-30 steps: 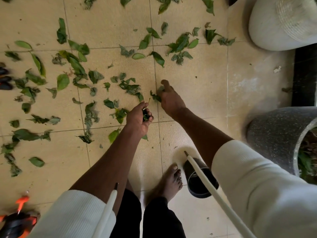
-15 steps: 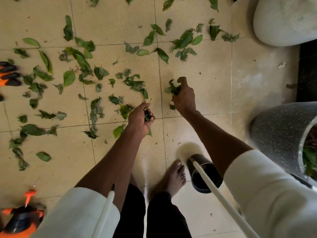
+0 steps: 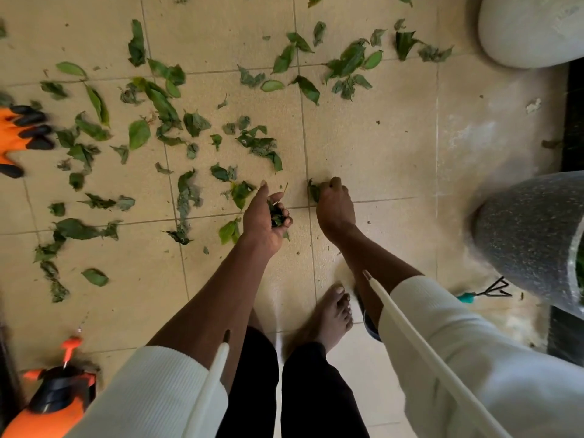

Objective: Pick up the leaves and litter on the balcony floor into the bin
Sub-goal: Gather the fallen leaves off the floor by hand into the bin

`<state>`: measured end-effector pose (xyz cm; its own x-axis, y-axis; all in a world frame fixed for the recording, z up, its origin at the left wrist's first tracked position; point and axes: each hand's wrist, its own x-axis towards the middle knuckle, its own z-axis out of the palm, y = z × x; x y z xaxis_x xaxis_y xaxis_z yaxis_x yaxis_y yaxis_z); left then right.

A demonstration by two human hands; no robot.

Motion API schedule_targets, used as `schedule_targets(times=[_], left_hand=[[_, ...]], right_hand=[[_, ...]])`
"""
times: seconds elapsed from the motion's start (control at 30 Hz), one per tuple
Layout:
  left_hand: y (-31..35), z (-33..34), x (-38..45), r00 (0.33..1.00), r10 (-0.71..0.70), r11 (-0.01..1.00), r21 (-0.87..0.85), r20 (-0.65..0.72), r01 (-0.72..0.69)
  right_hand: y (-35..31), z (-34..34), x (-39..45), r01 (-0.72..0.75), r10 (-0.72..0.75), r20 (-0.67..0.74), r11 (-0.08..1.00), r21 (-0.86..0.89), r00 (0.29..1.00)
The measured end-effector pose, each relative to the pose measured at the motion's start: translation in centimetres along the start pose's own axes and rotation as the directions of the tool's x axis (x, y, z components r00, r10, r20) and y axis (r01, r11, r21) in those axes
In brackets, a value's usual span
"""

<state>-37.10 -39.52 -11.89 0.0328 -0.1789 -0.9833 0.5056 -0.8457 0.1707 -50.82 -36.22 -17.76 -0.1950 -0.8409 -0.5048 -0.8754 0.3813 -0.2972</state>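
Left hand cups a wad of leaves mid-frame while right hand pinches another leaf, so I'd gather bigger handfuls before dumping them.

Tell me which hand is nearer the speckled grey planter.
Right. The right hand, gripping leaves at the floor, lies closer to the speckled grey planter; the left hand sits farther away, beyond it.

an orange glove with black fingertips lies at the left edge. an orange and black spray bottle sits lower left. a speckled grey planter stands right, a small hand rake beside it.
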Motion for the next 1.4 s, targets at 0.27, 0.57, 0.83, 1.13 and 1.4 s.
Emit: schedule_targets(times=[0.27,0.57,0.83,1.13,1.4], left_hand=[[-0.3,-1.1,-2.0,0.998,-0.036,0.999,0.019,-0.045,0.037],[-2.2,-1.7,-6.8,0.999,-0.015,0.999,-0.046,0.030,0.016],[-2.1,-4.3,-8.4,0.958,-0.087,0.986,-0.115,0.275,0.122],[-1.2,-5.5,-8.8,0.993,0.085,0.970,-0.234,0.082,-0.063],[-2.1,-5.2,-10.2,0.978,0.150,0.934,-0.345,0.147,-0.091]], right_hand=[[-1.3,-5.4,-2.8,-0.537,0.298,0.556,-0.152,0.830,0.776],[-9.4,-7.0,-11.7,-0.518,0.350,0.554,-0.199,0.832,0.756],[-13.8,-7.9,-13.6,-0.365,0.435,0.061,0.662,0.654,0.898],[-12.7,-9.1,-13.6,-0.630,-0.042,0.645,-0.272,0.728,0.763],[-13.4,-9.0,-14.4,-0.323,0.239,0.218,0.710,0.626,0.946]])
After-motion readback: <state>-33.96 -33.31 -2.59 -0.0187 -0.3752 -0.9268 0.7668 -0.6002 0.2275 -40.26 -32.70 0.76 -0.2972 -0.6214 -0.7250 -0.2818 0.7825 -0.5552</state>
